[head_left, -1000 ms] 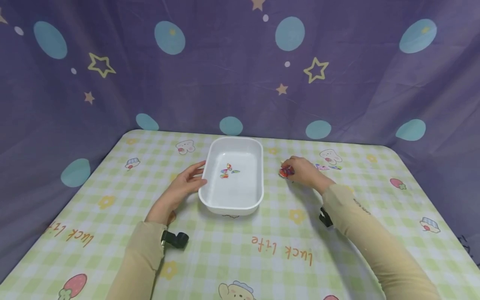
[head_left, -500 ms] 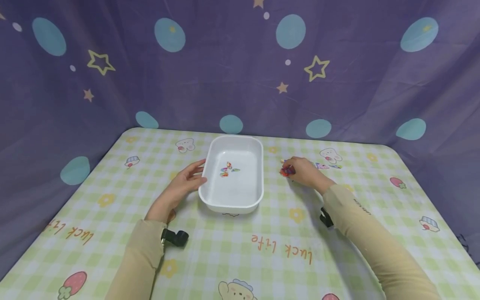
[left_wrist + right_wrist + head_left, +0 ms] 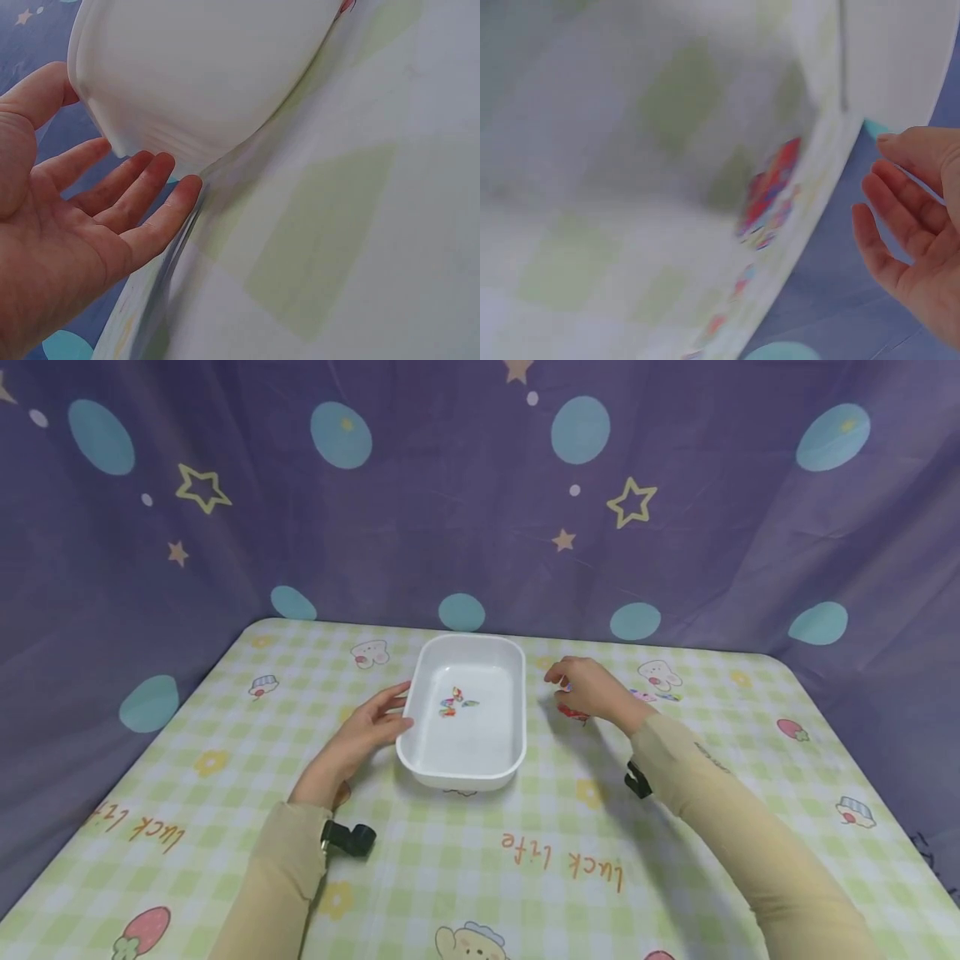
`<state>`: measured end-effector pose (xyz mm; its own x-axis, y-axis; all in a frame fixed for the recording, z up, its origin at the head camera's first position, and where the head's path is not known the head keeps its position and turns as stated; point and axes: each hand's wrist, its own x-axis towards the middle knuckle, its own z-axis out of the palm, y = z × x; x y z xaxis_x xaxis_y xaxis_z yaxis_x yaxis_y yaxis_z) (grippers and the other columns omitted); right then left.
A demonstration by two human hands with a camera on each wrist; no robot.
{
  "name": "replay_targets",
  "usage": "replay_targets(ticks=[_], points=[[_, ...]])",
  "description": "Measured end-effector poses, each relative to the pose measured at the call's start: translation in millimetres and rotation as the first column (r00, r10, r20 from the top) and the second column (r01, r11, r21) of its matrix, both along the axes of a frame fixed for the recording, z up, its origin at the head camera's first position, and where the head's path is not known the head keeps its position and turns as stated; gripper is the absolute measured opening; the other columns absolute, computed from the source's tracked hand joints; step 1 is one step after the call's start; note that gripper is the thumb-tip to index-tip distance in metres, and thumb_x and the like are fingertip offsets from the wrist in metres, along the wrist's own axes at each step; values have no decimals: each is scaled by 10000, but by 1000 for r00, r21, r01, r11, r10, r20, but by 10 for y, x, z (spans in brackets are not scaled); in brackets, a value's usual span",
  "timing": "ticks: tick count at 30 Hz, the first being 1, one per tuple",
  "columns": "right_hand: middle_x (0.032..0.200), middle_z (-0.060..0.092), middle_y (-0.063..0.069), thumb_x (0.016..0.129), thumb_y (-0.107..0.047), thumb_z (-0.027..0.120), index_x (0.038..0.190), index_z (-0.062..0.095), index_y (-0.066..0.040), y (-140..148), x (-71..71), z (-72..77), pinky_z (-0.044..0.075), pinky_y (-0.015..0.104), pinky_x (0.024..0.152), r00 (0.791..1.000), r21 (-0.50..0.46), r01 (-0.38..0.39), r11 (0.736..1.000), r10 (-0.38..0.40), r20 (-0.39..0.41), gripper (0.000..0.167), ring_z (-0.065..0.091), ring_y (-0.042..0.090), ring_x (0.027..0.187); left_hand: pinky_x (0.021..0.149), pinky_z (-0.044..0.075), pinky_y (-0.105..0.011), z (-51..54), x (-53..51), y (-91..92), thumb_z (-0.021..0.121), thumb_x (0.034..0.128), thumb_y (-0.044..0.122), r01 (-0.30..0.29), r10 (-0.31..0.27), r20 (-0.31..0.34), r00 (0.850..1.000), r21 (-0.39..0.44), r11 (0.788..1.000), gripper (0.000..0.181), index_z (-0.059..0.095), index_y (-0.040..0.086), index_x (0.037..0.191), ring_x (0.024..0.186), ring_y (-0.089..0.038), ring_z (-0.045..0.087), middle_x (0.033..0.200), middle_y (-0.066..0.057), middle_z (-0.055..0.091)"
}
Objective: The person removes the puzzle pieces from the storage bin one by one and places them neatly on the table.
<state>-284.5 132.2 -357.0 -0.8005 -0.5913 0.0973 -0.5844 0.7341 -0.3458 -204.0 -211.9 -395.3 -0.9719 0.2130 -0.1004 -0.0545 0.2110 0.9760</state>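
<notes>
A white rectangular tray [image 3: 465, 774] stands on the table with several small, flat, multicoloured pieces [image 3: 450, 703] in it. My left hand [image 3: 363, 735] rests against the tray's left side, its fingers extended along the outer wall and the thumb at the rim in the left wrist view. To the right of the tray, my right hand [image 3: 596, 689] hovers with loosely bent fingers, and I see nothing held between them. Below it lies a red patterned piece [image 3: 573, 713], partly hidden in the head view; the right wrist view shows this red piece [image 3: 774, 180] apart from the fingers.
Further small colourful pieces [image 3: 666, 697] lie right of my right hand. A green-checked cloth [image 3: 435, 885] with printed drawings covers the table. Behind hangs a purple curtain [image 3: 465, 518] with stars and blue spots.
My right hand has lifted off the red piece and shifted slightly left and away from me, its fingers spreading. The left hand and the tray stay in place.
</notes>
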Motion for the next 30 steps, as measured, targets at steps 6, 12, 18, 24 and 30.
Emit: replay_targets(ticks=[6, 12, 18, 24, 30], points=[[982, 643, 102, 817, -81, 632, 1027, 641, -32, -196, -18, 141, 490, 363, 795, 998, 9, 21, 1000, -21, -61, 215, 602, 227, 896, 886, 451, -307, -6, -9, 5, 597, 866, 159, 15, -15, 0, 1000, 10, 1000, 646, 285, 189, 1430, 1222, -317, 435, 1406, -142, 361], [930, 645, 57, 818, -119, 634, 1007, 654, -63, -453, -20, 189, 488, 333, 778, 994, -6, 18, 1000, -19, -104, 199, 602, 195, 870, 898, 445, -321, -14, -21, 3, 587, 872, 150, 14, -14, 11, 1000, 12, 1000, 646, 274, 184, 1436, 1231, -330, 422, 1415, -152, 346], [932, 648, 16, 812, -191, 656, 996, 666, -115, -741, -28, 110, 491, 318, 750, 989, 38, -15, 999, 20, -147, 199, 604, 163, 870, 902, 441, -317, 1, -4, -14, 577, 879, 142, 14, -14, 9, 1000, 5, 1000, 639, 270, 177, 1438, 1232, -334, 421, 1415, -157, 345], [948, 648, 2, 805, -211, 660, 989, 676, -139, -956, -47, 34, 488, 321, 759, 986, 88, -58, 994, 70, -149, 199, 600, 164, 883, 932, 431, -372, 5, -12, -28, 590, 874, 162, 6, -6, 13, 1000, -1, 1000, 646, 273, 198, 1437, 1235, -329, 417, 1415, -147, 344], [969, 649, -3, 804, -228, 656, 1014, 679, -153, -1077, -60, -56, 480, 338, 780, 993, 177, -63, 982, 79, -88, 224, 593, 180, 904, 937, 431, -388, -24, -21, -33, 604, 864, 175, 15, -15, 9, 1000, 8, 1000, 660, 275, 195, 1436, 1236, -336, 416, 1410, -155, 350]])
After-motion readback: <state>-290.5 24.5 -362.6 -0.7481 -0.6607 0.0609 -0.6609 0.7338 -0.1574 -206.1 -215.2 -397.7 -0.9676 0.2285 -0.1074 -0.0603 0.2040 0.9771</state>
